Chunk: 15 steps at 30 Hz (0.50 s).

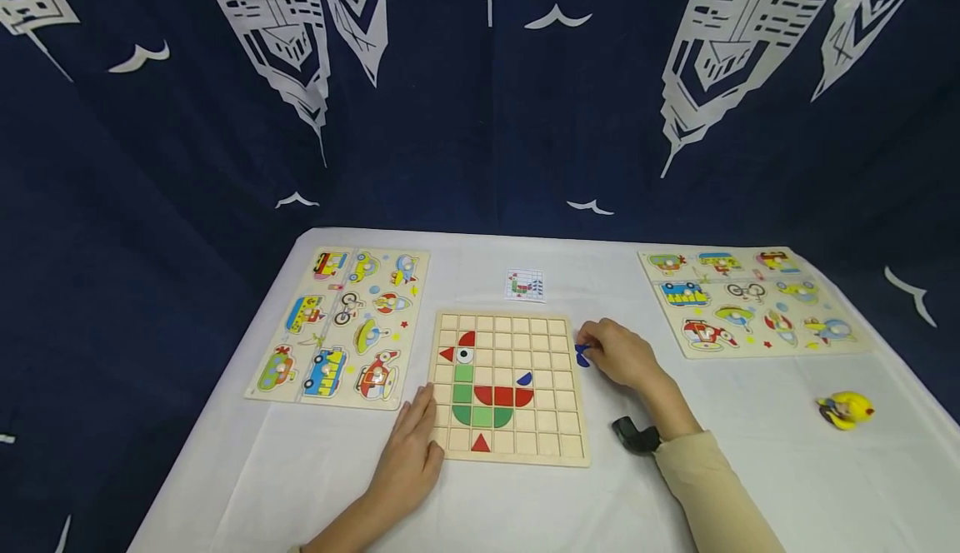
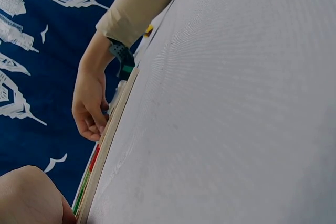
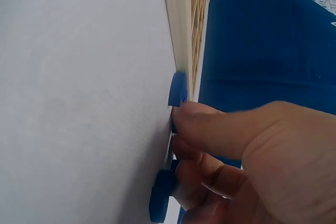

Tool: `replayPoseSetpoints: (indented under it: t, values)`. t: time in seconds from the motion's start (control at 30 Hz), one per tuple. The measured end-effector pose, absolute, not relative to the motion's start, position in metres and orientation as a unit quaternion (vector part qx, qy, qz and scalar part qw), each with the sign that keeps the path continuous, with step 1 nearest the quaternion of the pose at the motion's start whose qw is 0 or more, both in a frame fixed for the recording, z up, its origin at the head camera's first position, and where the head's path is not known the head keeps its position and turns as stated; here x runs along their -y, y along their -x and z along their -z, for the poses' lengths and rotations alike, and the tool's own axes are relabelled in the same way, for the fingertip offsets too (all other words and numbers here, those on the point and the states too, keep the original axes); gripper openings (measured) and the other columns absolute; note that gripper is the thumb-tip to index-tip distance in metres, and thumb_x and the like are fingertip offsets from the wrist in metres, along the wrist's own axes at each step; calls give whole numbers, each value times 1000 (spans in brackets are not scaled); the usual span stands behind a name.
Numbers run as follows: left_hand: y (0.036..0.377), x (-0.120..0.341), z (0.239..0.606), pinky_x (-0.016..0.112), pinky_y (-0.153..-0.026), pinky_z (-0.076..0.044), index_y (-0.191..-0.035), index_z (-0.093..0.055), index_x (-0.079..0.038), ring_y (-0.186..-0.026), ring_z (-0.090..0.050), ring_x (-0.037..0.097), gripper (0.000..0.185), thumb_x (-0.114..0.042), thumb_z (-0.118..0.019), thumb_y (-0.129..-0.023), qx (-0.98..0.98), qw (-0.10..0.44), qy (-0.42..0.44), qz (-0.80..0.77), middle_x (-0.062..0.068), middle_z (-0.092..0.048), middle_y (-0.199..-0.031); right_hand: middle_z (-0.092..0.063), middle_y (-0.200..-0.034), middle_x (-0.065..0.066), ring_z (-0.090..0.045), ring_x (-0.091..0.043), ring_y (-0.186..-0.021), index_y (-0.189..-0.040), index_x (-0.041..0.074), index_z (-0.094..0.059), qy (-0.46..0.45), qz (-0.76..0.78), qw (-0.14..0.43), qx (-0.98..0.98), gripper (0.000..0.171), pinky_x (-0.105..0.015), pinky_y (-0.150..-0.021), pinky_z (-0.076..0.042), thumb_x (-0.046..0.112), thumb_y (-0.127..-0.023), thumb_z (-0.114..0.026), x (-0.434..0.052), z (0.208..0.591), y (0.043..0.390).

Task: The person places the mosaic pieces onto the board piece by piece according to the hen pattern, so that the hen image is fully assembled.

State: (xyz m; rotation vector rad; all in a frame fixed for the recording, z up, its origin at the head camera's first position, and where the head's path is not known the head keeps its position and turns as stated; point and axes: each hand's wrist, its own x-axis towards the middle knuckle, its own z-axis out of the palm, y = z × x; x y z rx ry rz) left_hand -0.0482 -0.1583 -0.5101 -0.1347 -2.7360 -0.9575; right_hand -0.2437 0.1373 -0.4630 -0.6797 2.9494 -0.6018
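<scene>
A wooden grid board (image 1: 551, 420) lies on the white table, holding red and green pieces, a round eye piece (image 1: 464, 355) and a blue half-round piece (image 1: 524, 379). My left hand (image 1: 408, 457) rests along its left edge, fingers extended. Just past the board's right edge, my right hand (image 1: 618, 355) has its thumb and curled fingers at several small blue pieces (image 1: 582, 356). In the right wrist view, a bit of blue shows between thumb and fingers, one blue piece (image 3: 178, 88) is beside the thumb tip, and another blue piece (image 3: 160, 196) is below the fingers.
A small pattern card (image 1: 525, 285) lies behind the board. Vehicle picture puzzles flank it, one left puzzle (image 1: 352, 286) and one right puzzle (image 1: 720, 291). A yellow toy figure (image 1: 846, 410) sits at the right. A dark patterned cloth (image 1: 480, 120) hangs behind.
</scene>
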Motion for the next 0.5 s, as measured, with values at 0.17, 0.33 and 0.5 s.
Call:
replayPoseSetpoints:
  t: [0.17, 0.33, 0.5]
  values:
    - [49, 159, 509, 55, -115, -24, -136, -45, 17, -145, -32, 35, 57, 3, -56, -82, 938, 122, 48, 322, 20, -36, -155, -54, -79, -2, -47, -16, -69, -93, 14, -65, 227, 188, 33, -955, 9, -29, -58, -35, 10, -86, -69, -137, 464, 243]
    - [49, 158, 509, 50, -118, -22, -136, -44, 17, -145, -31, 35, 58, 2, -55, -82, 937, 120, 50, 325, 20, -35, -155, -55, -85, -4, -48, -17, -71, -98, 14, -64, 220, 176, 31, -959, 10, -30, -59, -38, 10, -90, -66, -137, 462, 241]
    - [48, 158, 511, 39, -123, -13, -137, -43, 17, -146, -30, 35, 58, 2, -55, -83, 935, 119, 49, 331, 20, -34, -155, -56, -86, -2, -49, -14, -70, -99, 16, -64, 250, 184, 3, -951, 10, -29, -59, -41, 11, -90, -66, -130, 454, 235]
